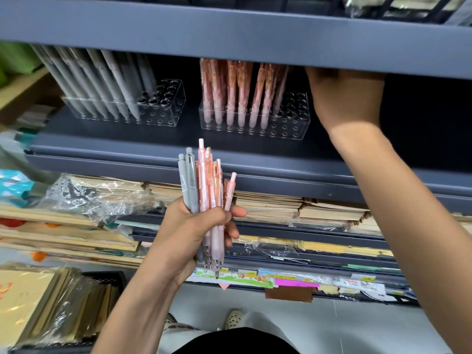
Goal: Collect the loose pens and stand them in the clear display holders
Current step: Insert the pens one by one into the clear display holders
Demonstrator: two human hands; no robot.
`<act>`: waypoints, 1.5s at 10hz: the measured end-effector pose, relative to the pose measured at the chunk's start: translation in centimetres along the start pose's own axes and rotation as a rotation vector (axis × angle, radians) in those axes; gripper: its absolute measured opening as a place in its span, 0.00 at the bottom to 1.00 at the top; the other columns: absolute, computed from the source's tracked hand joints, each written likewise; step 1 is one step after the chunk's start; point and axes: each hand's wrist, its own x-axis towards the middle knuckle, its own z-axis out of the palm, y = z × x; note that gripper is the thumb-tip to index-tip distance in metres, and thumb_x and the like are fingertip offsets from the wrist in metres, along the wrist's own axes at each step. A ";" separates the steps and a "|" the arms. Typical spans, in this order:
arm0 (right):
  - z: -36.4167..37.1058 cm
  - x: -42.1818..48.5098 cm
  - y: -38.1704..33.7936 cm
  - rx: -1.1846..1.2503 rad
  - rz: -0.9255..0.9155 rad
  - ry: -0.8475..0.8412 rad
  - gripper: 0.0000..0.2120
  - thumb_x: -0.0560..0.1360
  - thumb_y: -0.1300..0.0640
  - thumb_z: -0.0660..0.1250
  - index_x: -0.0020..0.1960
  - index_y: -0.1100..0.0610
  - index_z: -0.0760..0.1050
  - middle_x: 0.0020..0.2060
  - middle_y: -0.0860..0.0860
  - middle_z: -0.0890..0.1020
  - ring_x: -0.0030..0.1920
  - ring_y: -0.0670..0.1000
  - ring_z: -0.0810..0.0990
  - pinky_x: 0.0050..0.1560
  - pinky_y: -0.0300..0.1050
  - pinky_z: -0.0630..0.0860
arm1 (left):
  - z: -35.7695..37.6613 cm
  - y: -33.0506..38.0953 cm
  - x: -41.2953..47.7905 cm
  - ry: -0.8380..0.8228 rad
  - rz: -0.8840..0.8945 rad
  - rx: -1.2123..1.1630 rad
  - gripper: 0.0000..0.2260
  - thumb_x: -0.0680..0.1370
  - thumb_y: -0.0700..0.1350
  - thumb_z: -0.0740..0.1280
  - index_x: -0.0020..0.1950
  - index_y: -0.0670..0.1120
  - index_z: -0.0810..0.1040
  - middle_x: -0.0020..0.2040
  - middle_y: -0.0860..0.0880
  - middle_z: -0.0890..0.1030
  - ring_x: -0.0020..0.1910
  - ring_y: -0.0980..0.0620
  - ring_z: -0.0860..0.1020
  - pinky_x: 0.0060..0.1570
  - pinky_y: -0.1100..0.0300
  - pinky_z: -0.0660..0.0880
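Our left hand [189,233] has its fingers curled round a bundle of pens [201,185], grey and pink. The pink-pen holder [291,118] stands at 12 o'clock from it, the grey-pen holder [166,103] at 11. At 1 o'clock our right hand [347,98] reaches under the upper shelf [229,29]. Its fingers are hidden, so we cannot tell their state.

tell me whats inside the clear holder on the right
Pink pens fill the left part of the right holder; its right holes are empty. The upper shelf covers the pens' tops.
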 end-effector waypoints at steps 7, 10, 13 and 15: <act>-1.0 -9.1 0.9 0.875 -0.019 -0.374 0.05 0.75 0.66 0.67 0.49 0.60 0.80 0.38 0.54 0.84 0.34 0.53 0.81 0.34 0.42 0.77 | 0.1 -0.6 1.0 0.028 0.061 -0.130 0.08 0.66 0.34 0.67 0.45 0.38 0.78 0.40 0.37 0.84 0.37 0.37 0.85 0.33 0.55 0.81; -3.0 -4.0 1.4 0.904 0.075 0.445 0.03 0.73 0.64 0.66 0.45 0.60 0.77 0.33 0.49 0.82 0.34 0.54 0.80 0.40 0.47 0.77 | -0.1 -0.4 0.2 0.018 0.045 -0.036 0.02 0.69 0.41 0.73 0.38 0.48 0.83 0.35 0.44 0.80 0.25 0.49 0.76 0.26 0.58 0.75; -1.4 -1.2 0.3 0.451 0.156 0.310 0.11 0.73 0.70 0.62 0.38 0.56 0.74 0.33 0.48 0.83 0.36 0.47 0.80 0.39 0.41 0.77 | -1.4 -0.5 -0.6 0.049 0.034 -0.004 0.07 0.76 0.36 0.68 0.50 0.34 0.76 0.30 0.46 0.80 0.24 0.49 0.76 0.26 0.59 0.76; 0.7 -0.3 -0.6 0.141 0.061 0.040 0.13 0.75 0.52 0.57 0.54 0.54 0.77 0.61 0.62 0.78 0.65 0.62 0.73 0.70 0.54 0.65 | -1.9 -0.6 -0.8 0.050 0.036 -0.011 0.09 0.63 0.42 0.78 0.42 0.47 0.86 0.34 0.43 0.82 0.27 0.49 0.78 0.27 0.57 0.77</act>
